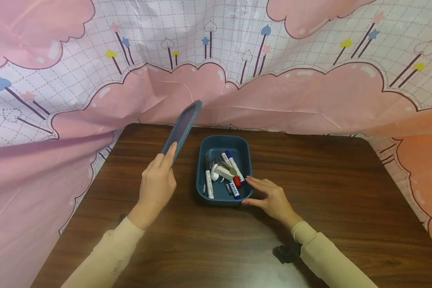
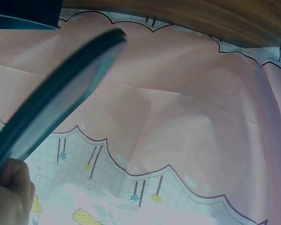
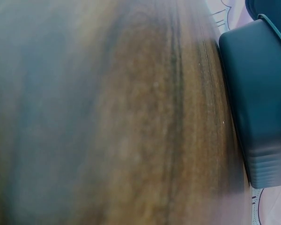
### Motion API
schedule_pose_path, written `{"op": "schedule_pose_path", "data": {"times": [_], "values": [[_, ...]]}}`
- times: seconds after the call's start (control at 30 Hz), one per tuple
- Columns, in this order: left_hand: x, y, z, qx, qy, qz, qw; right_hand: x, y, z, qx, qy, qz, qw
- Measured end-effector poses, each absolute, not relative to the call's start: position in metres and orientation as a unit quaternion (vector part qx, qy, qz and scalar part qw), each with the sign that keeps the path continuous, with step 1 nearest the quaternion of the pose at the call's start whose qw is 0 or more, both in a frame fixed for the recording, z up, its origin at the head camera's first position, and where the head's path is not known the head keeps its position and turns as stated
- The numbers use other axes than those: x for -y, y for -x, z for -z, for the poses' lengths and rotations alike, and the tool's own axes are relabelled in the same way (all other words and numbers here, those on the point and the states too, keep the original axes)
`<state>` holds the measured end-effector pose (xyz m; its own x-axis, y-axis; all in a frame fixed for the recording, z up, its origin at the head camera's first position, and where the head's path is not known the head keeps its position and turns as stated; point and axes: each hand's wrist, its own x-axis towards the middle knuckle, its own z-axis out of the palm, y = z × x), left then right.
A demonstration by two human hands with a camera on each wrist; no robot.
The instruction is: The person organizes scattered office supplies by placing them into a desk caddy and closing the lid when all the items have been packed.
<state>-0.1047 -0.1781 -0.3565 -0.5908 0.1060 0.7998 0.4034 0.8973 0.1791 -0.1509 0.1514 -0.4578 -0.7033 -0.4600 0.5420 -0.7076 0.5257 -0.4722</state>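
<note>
A: Holding the flat dark-blue plastic lid (image 1: 182,127) by its near edge, the left hand (image 1: 157,185) has it tilted up on end, off to the left of the open dark-blue plastic box (image 1: 223,198). Fingers and thumb pinch that lower edge.

B: And which way does the lid's long axis run?

A: Up and away from the person, leaning toward the pink cloud-printed curtain (image 1: 309,96). The left wrist view shows it edge-on, a blurred slanted dark band (image 2: 56,96), with a bit of the hand (image 2: 9,197) at its lower end.

B: Where is the box relative to that hand?

A: Just to its right, standing on the dark wooden table (image 1: 345,192), long axis running away from the person. Inside lie white markers with blue and red caps (image 1: 234,168) and other small items I can't make out.

B: The right hand (image 1: 270,196)?

A: It touches the box's near right corner, fingers fairly straight and spread along the rim and wall, steadying rather than gripping. The right wrist view shows the box wall (image 3: 257,103) close by. So the right hand is nearer the box; the left alone carries the lid.
</note>
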Motion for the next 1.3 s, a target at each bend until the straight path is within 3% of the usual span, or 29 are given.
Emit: {"op": "schedule_pose_path", "data": {"times": [0.9,1.3], "values": [[0.125,0.105,0.368,0.903,0.153,0.082,0.393,-0.153,0.154,0.461,0.853,-0.348,-0.341,0.188],[0.106,0.108,0.374,0.895,0.153,0.055,0.415,-0.152,0.153,0.461,0.853,-0.349,-0.339,0.189]]}}
